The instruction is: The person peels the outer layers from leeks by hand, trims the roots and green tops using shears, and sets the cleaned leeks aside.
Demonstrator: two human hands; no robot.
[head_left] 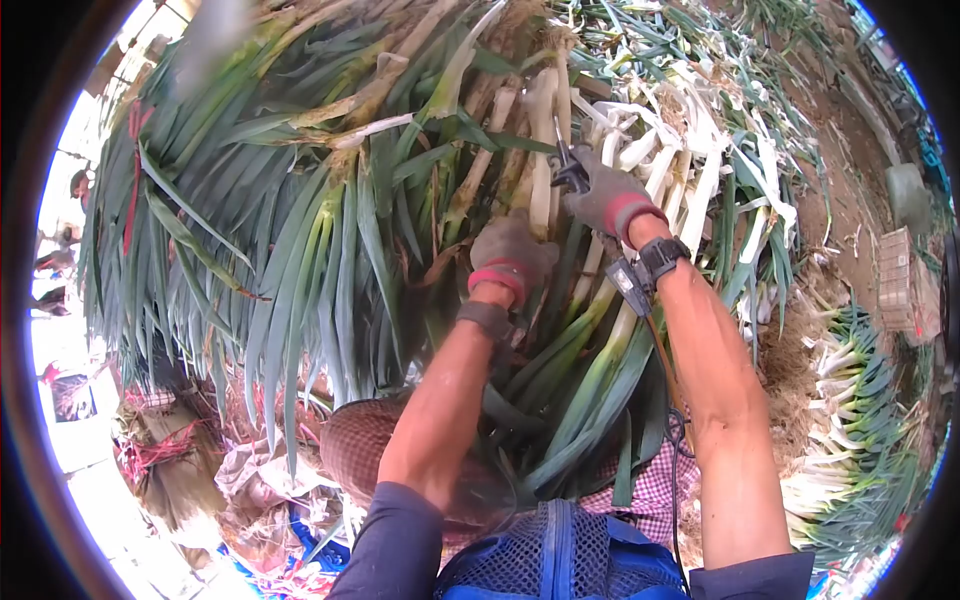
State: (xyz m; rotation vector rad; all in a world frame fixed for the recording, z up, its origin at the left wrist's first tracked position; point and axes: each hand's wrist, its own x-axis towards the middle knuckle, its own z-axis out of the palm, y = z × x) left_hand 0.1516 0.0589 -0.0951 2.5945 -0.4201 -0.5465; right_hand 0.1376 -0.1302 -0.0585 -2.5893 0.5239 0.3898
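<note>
A big bundle of leeks (330, 190) with long green leaves and pale stalks lies across my lap. My left hand (512, 252), in a grey glove with a red cuff, grips a pale leek stalk (541, 150) in the middle of the bundle. My right hand (607, 197), gloved the same way, holds a small dark cutting tool (570, 172) against the stalks just above. A black band with a small device (645, 265) sits on my right wrist, with a cable running down the forearm.
Trimmed white leeks (690, 150) lie heaped behind the bundle. More bundled leeks (850, 420) lie on the soil at the right. A woven crate (905, 280) stands at the far right. Rags and red string (160, 450) lie at the lower left.
</note>
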